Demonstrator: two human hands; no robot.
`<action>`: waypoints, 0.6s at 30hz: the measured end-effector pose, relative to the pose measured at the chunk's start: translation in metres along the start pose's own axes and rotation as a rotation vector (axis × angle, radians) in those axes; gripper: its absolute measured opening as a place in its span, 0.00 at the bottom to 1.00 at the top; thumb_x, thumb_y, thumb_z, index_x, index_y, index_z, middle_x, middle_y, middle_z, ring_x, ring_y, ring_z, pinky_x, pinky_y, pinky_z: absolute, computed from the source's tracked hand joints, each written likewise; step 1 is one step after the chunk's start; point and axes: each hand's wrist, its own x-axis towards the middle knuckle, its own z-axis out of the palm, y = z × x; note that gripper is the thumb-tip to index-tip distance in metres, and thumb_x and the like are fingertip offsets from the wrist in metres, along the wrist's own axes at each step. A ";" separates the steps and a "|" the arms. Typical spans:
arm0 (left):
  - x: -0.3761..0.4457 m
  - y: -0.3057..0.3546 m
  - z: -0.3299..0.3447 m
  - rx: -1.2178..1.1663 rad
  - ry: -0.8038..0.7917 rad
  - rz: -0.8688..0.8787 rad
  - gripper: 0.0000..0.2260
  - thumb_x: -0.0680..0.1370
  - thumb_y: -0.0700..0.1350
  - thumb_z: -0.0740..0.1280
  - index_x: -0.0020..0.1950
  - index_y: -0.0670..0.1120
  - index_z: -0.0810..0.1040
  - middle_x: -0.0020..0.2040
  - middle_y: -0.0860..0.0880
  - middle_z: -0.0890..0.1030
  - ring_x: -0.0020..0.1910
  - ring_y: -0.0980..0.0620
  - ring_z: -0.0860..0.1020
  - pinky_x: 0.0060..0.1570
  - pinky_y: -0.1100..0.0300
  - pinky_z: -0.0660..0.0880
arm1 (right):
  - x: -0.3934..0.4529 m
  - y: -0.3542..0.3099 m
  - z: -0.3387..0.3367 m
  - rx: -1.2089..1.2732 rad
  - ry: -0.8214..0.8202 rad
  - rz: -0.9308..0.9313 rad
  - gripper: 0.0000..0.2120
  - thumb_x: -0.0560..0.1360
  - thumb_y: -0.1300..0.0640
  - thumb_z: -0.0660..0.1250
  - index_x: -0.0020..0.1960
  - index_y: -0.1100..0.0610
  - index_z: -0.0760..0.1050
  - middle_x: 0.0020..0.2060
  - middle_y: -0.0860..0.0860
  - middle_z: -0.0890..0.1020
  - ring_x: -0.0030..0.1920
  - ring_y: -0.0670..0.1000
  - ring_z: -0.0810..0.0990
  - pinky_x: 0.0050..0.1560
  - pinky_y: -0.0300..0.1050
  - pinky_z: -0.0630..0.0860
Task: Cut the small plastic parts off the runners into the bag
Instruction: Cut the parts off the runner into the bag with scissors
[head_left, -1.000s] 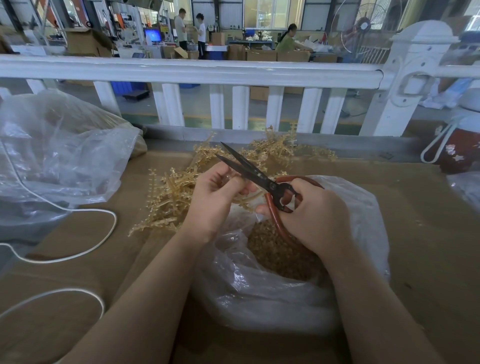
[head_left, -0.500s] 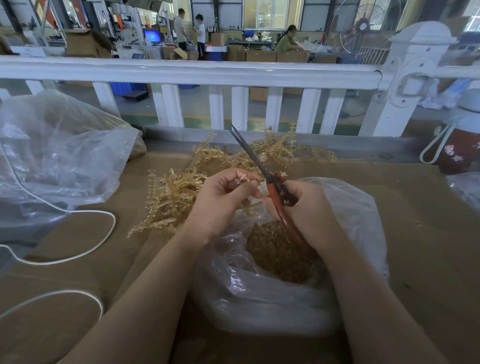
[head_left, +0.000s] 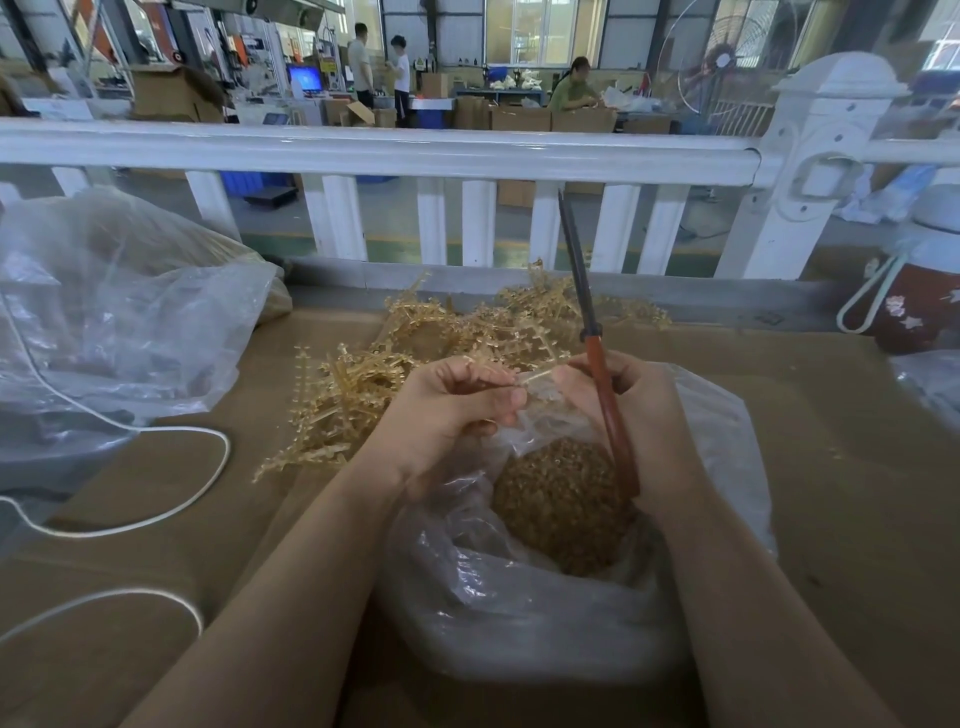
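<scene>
Left hand: fingers curled, pinching a thin amber plastic runner.
Right hand: gripping red-handled scissors, blades closed, upright.

Cardboard-covered table: runner pile, open bag, big bag, cord.

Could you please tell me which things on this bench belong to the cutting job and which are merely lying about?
In use: scissors in the right hand; runner pinched by the left hand; open bag of cut parts; runner pile.

Lying about: large plastic bag; white cord; red flask.
</scene>
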 end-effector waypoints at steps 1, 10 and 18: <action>0.000 0.001 0.000 0.001 0.010 0.012 0.06 0.62 0.42 0.78 0.38 0.47 0.85 0.38 0.45 0.83 0.34 0.54 0.80 0.39 0.64 0.76 | 0.000 0.000 0.000 -0.001 -0.010 0.009 0.03 0.73 0.55 0.76 0.43 0.53 0.83 0.36 0.47 0.86 0.38 0.45 0.85 0.40 0.35 0.79; 0.001 0.002 0.005 -0.018 0.017 0.007 0.10 0.65 0.41 0.77 0.44 0.43 0.81 0.36 0.47 0.81 0.34 0.53 0.78 0.40 0.61 0.75 | -0.003 -0.003 -0.002 -0.034 -0.058 0.046 0.03 0.72 0.59 0.77 0.44 0.54 0.84 0.36 0.49 0.86 0.39 0.48 0.85 0.47 0.44 0.82; 0.000 -0.001 0.003 -0.174 -0.109 -0.084 0.07 0.67 0.39 0.76 0.43 0.45 0.86 0.42 0.46 0.83 0.37 0.55 0.79 0.38 0.64 0.77 | -0.003 -0.004 0.000 0.021 -0.055 0.061 0.03 0.72 0.61 0.77 0.44 0.57 0.83 0.39 0.53 0.86 0.42 0.56 0.85 0.50 0.50 0.82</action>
